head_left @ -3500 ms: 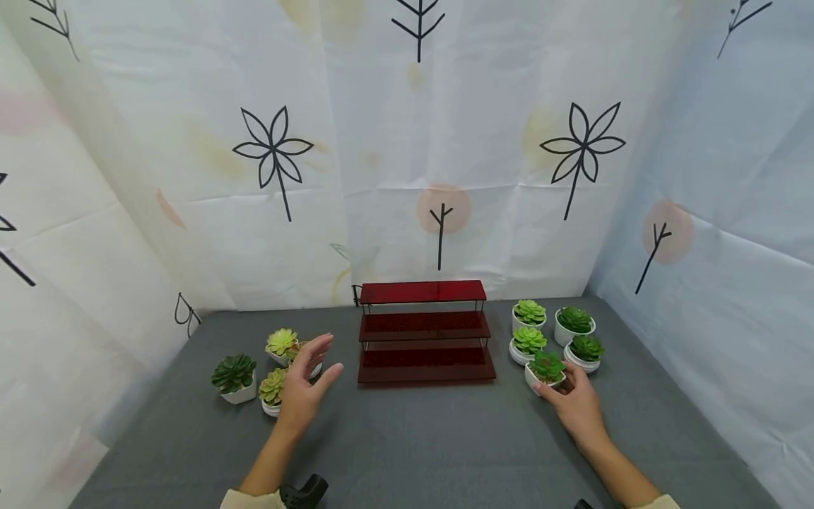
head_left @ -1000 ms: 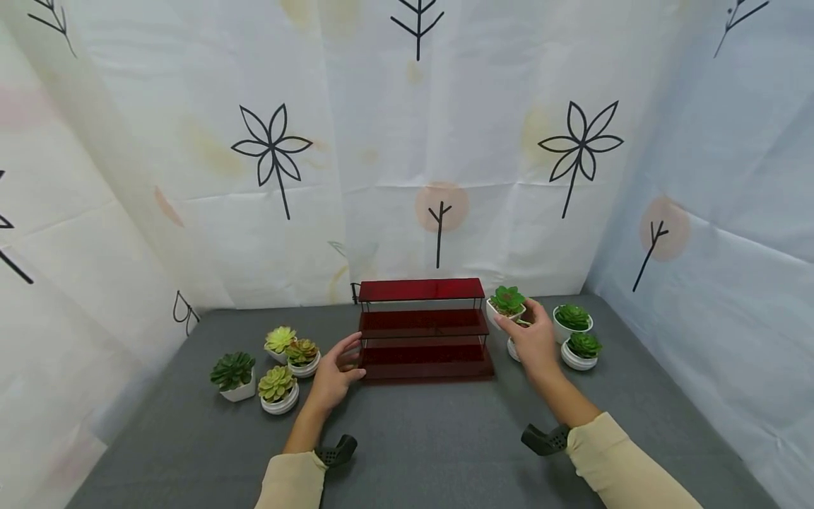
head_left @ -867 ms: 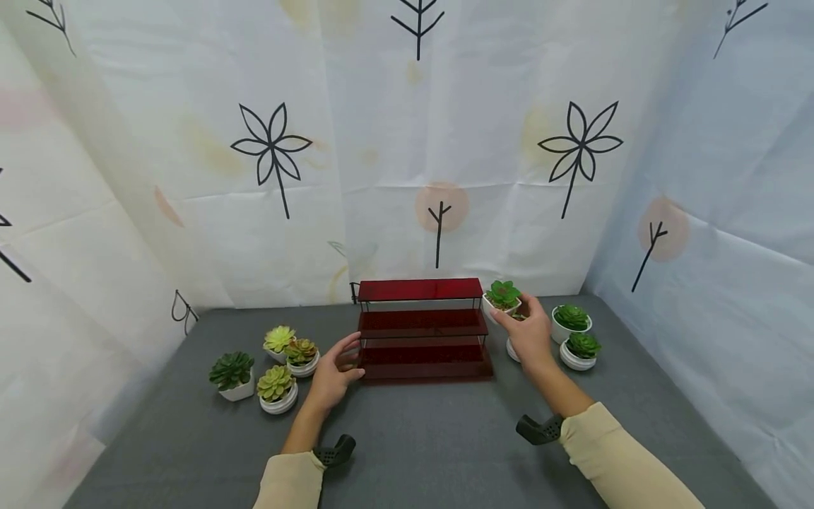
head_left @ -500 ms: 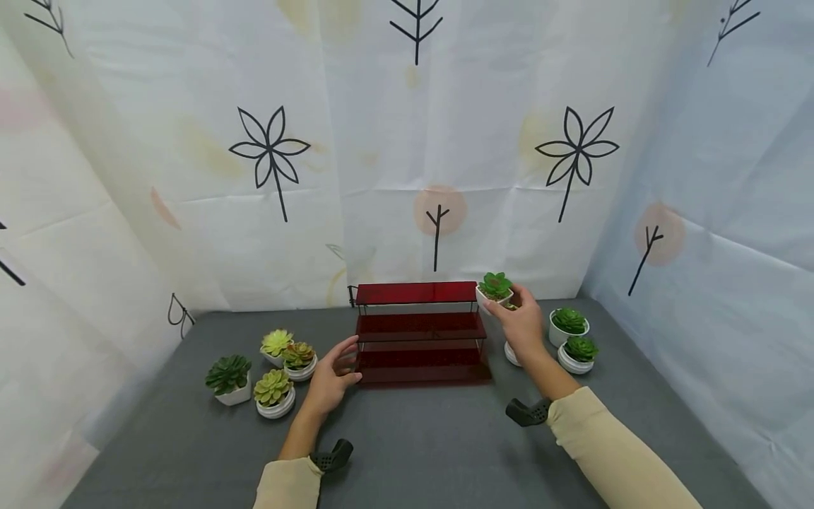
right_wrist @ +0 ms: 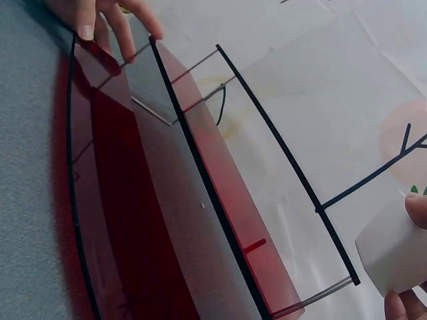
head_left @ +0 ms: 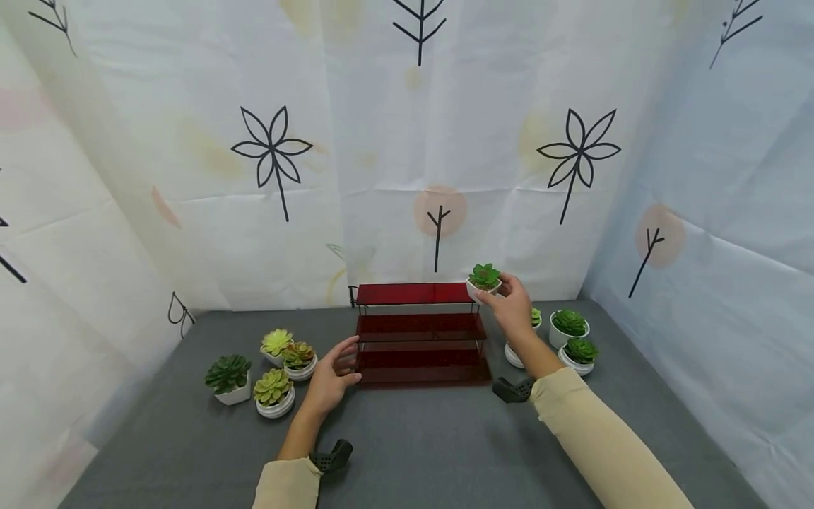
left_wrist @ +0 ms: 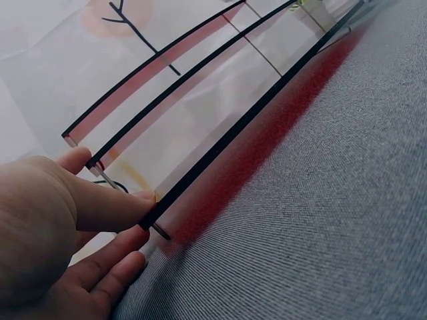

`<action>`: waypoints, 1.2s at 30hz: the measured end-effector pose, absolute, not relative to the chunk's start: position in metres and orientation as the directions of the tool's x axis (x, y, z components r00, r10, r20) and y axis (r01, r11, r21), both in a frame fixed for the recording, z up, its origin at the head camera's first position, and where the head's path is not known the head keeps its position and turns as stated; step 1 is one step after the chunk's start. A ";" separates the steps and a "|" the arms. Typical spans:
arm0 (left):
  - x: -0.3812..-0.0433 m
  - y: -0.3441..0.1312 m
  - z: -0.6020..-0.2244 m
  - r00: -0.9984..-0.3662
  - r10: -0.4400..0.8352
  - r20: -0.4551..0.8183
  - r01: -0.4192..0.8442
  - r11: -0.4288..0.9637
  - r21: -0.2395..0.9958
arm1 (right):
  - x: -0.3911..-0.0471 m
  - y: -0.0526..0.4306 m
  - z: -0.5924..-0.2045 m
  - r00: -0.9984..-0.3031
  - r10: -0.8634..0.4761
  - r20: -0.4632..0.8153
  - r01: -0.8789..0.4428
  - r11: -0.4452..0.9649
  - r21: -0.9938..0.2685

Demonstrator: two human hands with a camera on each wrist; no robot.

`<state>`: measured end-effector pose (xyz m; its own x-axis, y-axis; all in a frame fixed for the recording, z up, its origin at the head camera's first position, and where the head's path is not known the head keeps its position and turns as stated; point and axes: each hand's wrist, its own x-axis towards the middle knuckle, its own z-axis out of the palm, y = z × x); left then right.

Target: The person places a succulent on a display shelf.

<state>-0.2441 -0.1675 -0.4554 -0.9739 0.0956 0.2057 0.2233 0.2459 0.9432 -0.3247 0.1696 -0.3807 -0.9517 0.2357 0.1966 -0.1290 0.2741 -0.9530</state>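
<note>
A three-tier red translucent display stand (head_left: pixel 420 326) stands at the back centre of the table. My right hand (head_left: pixel 512 311) grips a small succulent in a white pot (head_left: pixel 485 278), raised at the right end of the top tier. The right wrist view shows the white pot (right_wrist: pixel 390 248) between thumb and fingers, beside the top tier's end. At the stand's left end, my left hand (head_left: pixel 328 382) holds the side edge. In the left wrist view its thumb (left_wrist: pixel 117 208) lies on the lowest tier's corner, with other fingers below and behind.
Several potted succulents (head_left: pixel 272 389) are grouped on the left of the grey table (head_left: pixel 420 445). More stand at the right, among them a round green one (head_left: pixel 569 324); my right hand and arm partly cover two. Patterned cloth (head_left: pixel 381 141) hangs behind and at both sides.
My right hand has picked up the succulent from the right group and carried it up and left to the top tier's end. My left hand has moved from the left plants to the stand.
</note>
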 end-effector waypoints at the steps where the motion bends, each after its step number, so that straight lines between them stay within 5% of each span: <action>1: -0.246 -0.168 -0.458 -0.975 0.094 0.203 0.220 0.243 0.945 | -0.326 0.169 -0.381 -0.954 0.226 0.196 -0.133 0.263 -0.956; 7: -0.260 -0.172 -0.479 -0.981 0.064 0.183 0.193 0.244 0.950 | -0.328 0.164 -0.382 -0.966 0.178 0.189 -0.144 0.239 -0.960; 19: -0.262 -0.175 -0.486 -0.982 0.049 0.184 0.191 0.249 0.950 | -0.332 0.147 -0.381 -0.977 0.111 0.184 -0.118 0.434 -0.893; 29: -0.244 -0.168 -0.451 -0.983 0.101 0.156 0.174 0.219 0.960 | -0.337 0.136 -0.381 -0.983 0.075 0.169 -0.126 0.399 -0.908; 36: -0.260 -0.173 -0.477 -0.985 0.075 0.156 0.169 0.213 0.962 | -0.340 0.130 -0.383 -0.982 0.074 0.174 -0.139 0.342 -0.929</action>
<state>-0.2595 -0.1732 -0.4768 -0.9848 0.0749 0.1565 0.1691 0.2126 0.9624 -0.3403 0.1300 -0.3828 -0.9820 0.0735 0.1738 -0.1388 0.3422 -0.9293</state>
